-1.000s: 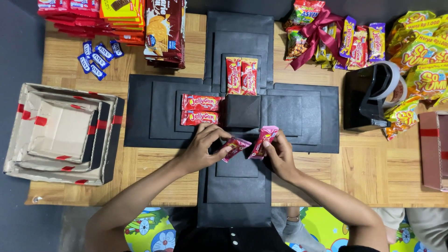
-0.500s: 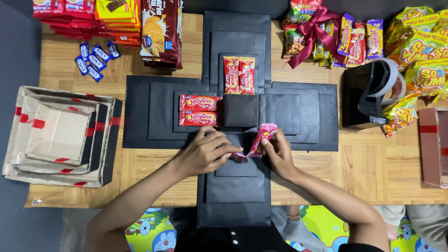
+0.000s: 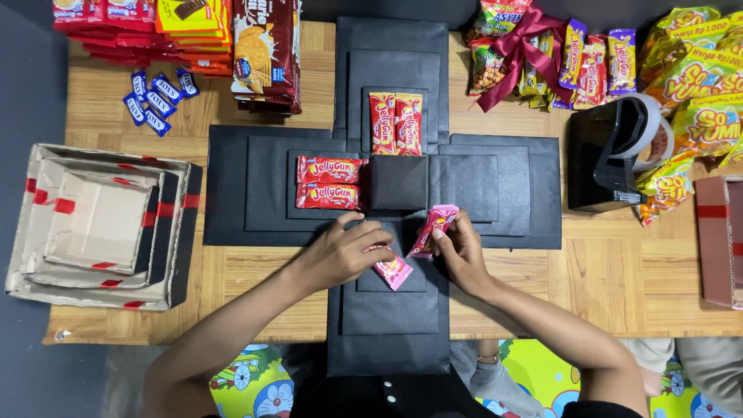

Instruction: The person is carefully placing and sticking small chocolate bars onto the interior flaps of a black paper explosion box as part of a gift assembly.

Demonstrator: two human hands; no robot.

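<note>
Head view: left hand (image 3: 340, 251) pressed flat over a small pink sweet packet (image 3: 393, 270), fingers curled on top of it, pinning it to the near flap of the unfolded black cross-shaped paper box (image 3: 391, 310). Right hand (image 3: 463, 251) pinching a second pink sweet packet (image 3: 432, 230) between thumb and fingertips, tilted up just beside the first. Just beyond the hands, the small black square centre box (image 3: 398, 183). On the left flap, two red flat candy packets (image 3: 330, 183) side by side; on the far flap, two more red candy packets (image 3: 396, 123) standing lengthwise. Further out, on the wooden table (image 3: 619, 279): nested cardboard trays with red tape (image 3: 97, 224) at left, black tape dispenser (image 3: 615, 151) at right.
</note>
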